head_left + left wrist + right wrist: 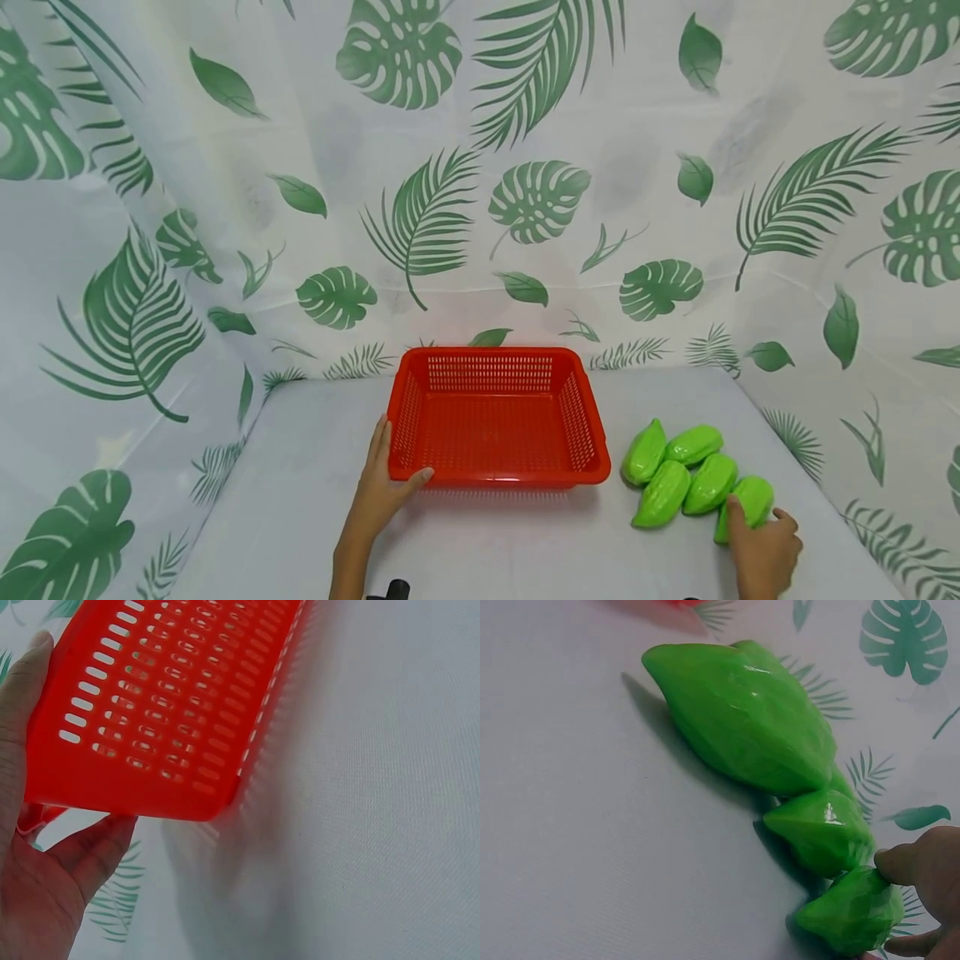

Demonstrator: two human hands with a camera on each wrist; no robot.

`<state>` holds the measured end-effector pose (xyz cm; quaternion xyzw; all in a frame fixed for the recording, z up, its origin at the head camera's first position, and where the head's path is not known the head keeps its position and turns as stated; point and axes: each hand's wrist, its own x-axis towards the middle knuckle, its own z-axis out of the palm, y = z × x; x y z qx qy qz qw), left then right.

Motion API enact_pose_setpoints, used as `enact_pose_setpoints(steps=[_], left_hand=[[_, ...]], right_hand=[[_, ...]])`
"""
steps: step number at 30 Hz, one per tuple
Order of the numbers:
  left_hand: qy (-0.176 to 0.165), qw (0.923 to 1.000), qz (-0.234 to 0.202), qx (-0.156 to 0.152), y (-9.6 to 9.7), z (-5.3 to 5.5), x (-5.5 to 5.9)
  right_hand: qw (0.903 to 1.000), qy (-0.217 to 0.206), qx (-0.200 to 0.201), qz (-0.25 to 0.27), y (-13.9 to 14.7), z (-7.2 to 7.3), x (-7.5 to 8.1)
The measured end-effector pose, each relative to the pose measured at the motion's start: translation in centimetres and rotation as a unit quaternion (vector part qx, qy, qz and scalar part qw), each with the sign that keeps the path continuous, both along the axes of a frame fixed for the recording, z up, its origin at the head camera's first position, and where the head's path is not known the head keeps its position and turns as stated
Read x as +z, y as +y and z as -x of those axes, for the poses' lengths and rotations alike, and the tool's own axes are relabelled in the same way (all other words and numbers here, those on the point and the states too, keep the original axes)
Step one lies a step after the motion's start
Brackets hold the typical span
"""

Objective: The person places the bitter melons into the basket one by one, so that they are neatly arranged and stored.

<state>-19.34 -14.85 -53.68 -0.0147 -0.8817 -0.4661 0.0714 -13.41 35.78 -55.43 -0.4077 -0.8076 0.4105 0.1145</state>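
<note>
A red plastic basket [491,417] with slotted sides stands on the white cloth, with nothing inside it. My left hand [381,492] holds its near left corner, the thumb at the front rim and the fingers along the left side; the left wrist view shows the same basket wall [161,712] close up. To the right of the basket lie several glossy green mango-like fruits [663,494] in a cluster. My right hand [767,550] grips the nearest, rightmost green fruit [752,497] between thumb and fingers. In the right wrist view that fruit [851,911] still touches its neighbour [825,829].
A white cloth with green leaf prints [536,200] hangs behind and at both sides. The white tabletop [517,550] stretches in front of the basket. A small black object [397,589] shows at the bottom edge beside the left forearm.
</note>
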Motion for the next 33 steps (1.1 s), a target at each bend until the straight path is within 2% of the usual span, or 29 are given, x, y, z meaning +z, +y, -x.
enact_pose_setpoints(steps=[7,13,16,20,23,25,27,30,33], left_hand=[[0.014,0.9999,-0.006,0.003,0.0,-0.1,-0.3],[0.016,0.9998,-0.009,0.000,0.0,-0.1,-0.4],[0.013,0.9999,-0.010,-0.005,0.0,-0.1,-0.2],[0.012,0.9999,-0.007,-0.006,0.1,-0.1,-0.1],[0.009,0.9999,-0.006,-0.005,0.1,-0.1,-0.1],[0.007,0.9999,-0.008,-0.005,0.1,-0.2,-0.1],[0.006,0.9999,-0.008,-0.004,0.1,-0.2,-0.1],[0.008,0.9999,-0.009,-0.003,0.1,-0.1,-0.2],[0.011,0.9999,-0.010,-0.004,0.1,-0.1,-0.2]], right_hand=[[0.9988,-0.047,0.013,-0.006,0.3,0.0,0.1],[0.9983,-0.057,0.000,-0.005,0.4,0.2,-0.3],[0.9993,-0.031,-0.015,0.012,0.5,0.2,-0.4],[0.9942,0.048,-0.064,0.072,0.6,0.0,-0.4],[0.9793,0.103,-0.106,0.138,0.5,0.1,0.0],[0.9628,0.152,-0.119,0.189,0.7,0.4,0.0],[0.9407,0.208,-0.124,0.237,0.8,0.7,-0.3],[0.9071,0.289,-0.115,0.283,1.0,1.3,-0.6],[0.8836,0.351,-0.083,0.299,0.5,1.8,0.0]])
